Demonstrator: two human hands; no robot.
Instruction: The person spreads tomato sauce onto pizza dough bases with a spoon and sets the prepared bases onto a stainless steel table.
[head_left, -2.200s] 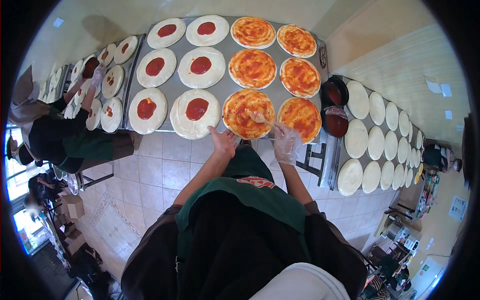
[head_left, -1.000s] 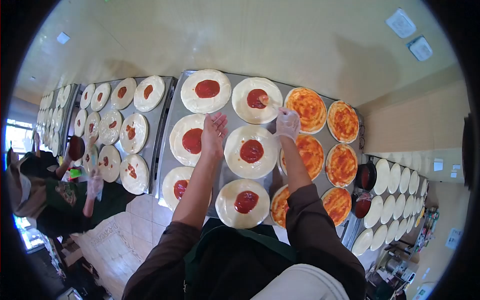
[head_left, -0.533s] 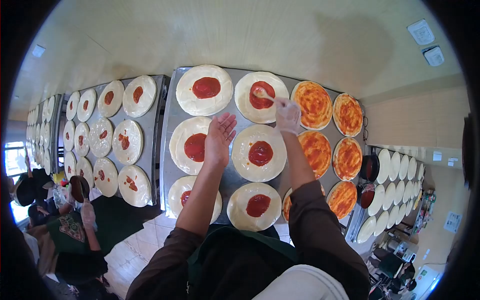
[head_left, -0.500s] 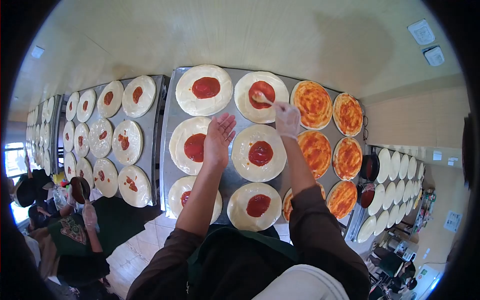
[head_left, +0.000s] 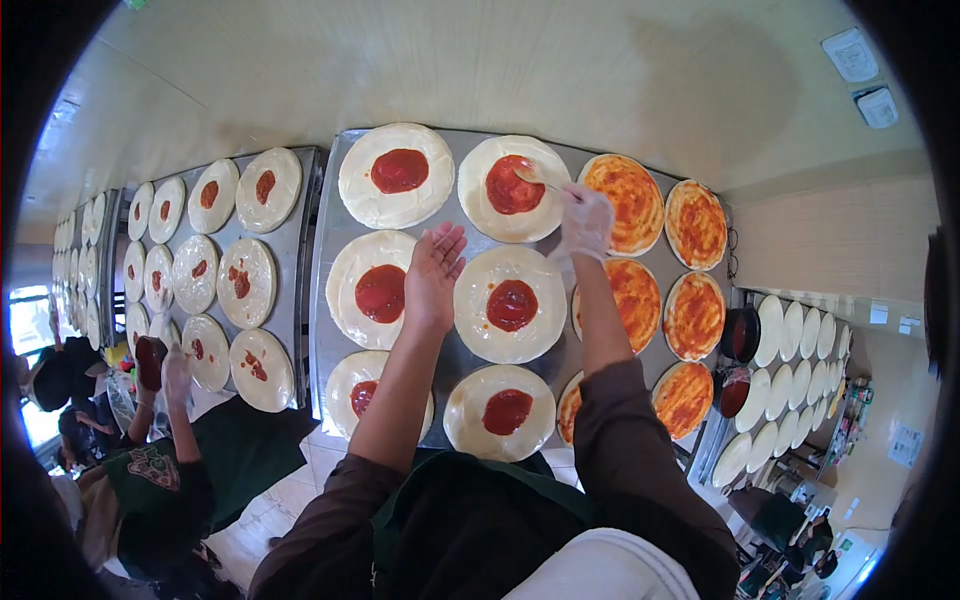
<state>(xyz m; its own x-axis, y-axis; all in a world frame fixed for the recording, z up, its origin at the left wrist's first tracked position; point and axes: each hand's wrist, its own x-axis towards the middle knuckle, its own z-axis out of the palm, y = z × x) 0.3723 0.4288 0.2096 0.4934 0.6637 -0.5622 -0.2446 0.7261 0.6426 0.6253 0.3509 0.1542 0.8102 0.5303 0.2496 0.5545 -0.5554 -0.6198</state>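
Observation:
My right hand [head_left: 584, 222], in a clear plastic glove, is closed round the handle of a spoon [head_left: 535, 178]. The spoon's bowl touches the red sauce at the upper right of its patch on a dough round [head_left: 543, 212] in the back row. Bare and palm up, my left hand [head_left: 433, 278] holds nothing, its fingers apart, above the metal table between two sauced rounds. Under its left edge lies a middle-row round [head_left: 346, 300] with a sauce patch. To the right, several rounds [head_left: 696, 225] have sauce spread nearly to their rims.
Two pots of red sauce [head_left: 741, 335] stand at the table's right end. Beyond them a second table bears plain dough rounds [head_left: 768, 345]. On the left, a co-worker's gloved hands [head_left: 175, 375] are beside a dark bowl [head_left: 149, 362], near more sauced rounds [head_left: 253, 368].
Since the earliest frame my hands have moved from the front row towards the back. Lately the spoon has shifted to the sauce's upper right edge, and the co-worker's bowl has moved slightly.

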